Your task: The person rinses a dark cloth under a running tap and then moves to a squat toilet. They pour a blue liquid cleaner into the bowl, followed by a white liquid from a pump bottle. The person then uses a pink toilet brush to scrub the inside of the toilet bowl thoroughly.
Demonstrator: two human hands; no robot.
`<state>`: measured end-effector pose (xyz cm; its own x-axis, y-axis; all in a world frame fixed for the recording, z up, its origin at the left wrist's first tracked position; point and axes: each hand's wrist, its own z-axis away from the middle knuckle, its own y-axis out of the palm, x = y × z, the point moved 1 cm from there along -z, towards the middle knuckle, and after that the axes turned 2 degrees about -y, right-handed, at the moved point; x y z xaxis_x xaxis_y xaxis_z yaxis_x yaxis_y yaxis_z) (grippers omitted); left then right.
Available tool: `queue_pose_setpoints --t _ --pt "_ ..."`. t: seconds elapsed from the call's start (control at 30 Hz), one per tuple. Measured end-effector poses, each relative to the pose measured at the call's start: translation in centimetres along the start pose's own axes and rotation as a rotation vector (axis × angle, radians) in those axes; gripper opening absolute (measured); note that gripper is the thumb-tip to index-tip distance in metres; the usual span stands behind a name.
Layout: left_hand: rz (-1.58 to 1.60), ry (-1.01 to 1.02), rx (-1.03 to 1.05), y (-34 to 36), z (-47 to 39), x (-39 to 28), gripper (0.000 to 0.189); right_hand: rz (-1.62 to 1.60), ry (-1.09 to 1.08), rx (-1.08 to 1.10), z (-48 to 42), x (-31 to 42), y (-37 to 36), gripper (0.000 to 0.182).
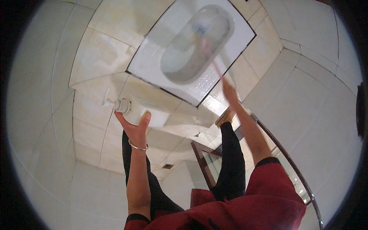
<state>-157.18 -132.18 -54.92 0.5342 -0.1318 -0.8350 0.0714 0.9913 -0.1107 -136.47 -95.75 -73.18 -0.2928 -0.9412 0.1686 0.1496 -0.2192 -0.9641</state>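
Observation:
My left hand (135,123) grips a white plastic pump bottle (153,115), tilted on its side with the pump head (115,105) towards the left. In my right hand (230,93) is the pink handle (214,61) of a long brush. Its blurred blue and yellowish head (201,28) is down inside the basin of a white squat toilet (184,83). The far end of the basin looks wet or foamy, though blur hides the detail. Drops of water shine on the right rim.
Beige floor tiles (100,43) surround the toilet, and tiled walls (310,86) rise on both sides. A metal rail (284,155) curves along the right. Behind my legs are a brown-framed door (204,164) and a floor drain (167,166). My right foot (225,118) stands near the toilet's corner.

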Motion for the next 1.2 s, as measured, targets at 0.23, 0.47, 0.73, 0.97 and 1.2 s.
queue_pose_setpoints --t 0.23,0.47,0.73,0.97,1.2 --pt "-0.005 0.039 0.021 -0.2 0.0 0.8 0.073 -0.365 0.030 0.175 -21.5 -3.2 7.4 0.030" --pt "-0.151 0.040 -0.050 -1.9 0.2 1.8 0.072 -0.533 0.173 0.102 -4.1 16.4 1.8 0.042" --pt "-0.003 0.023 -0.062 -1.2 -0.3 1.1 0.071 -0.157 0.038 0.573 1.3 18.9 -5.2 0.064" --pt "0.027 0.041 -0.054 -1.3 -0.2 1.0 0.070 -0.016 -0.029 0.516 3.1 17.6 -1.9 0.071" --pt "0.054 0.033 -0.068 -1.5 -0.4 0.3 0.069 -0.211 0.069 0.248 -4.7 15.4 -3.6 0.065"
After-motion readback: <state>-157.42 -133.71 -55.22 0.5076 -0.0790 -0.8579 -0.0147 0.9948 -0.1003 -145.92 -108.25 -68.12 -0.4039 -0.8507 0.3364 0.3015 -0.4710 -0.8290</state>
